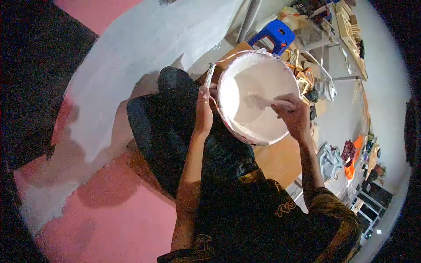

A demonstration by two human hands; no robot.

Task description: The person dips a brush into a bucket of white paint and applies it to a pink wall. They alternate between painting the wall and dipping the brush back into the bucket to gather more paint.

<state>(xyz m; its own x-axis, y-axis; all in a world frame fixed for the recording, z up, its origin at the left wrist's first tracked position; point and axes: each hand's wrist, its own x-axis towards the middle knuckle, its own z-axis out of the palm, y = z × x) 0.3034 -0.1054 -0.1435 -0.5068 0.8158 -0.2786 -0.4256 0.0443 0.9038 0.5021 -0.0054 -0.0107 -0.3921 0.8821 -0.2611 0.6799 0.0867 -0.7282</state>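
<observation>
A white bucket (222,109) with pale paint inside stands in front of me, its rim smeared with paint. My right hand (293,115) reaches over the bucket, closed round the handle of a paintbrush (259,101). The brush's bristles point down into the bucket, over the paint. At the bucket's left side, my left hand (203,109) is closed on a thin, paint-smeared stick (209,74) that points upward. Its fingers lie right at the bucket's rim, partly hidden by it.
On the left, a wall (144,39) has white paint over pink. A blue plastic stool (276,36) is behind the bucket. Wooden frames (305,81) lie to its right, near a shelf (351,39). Orange cloth (353,158) and other clothes lie further right.
</observation>
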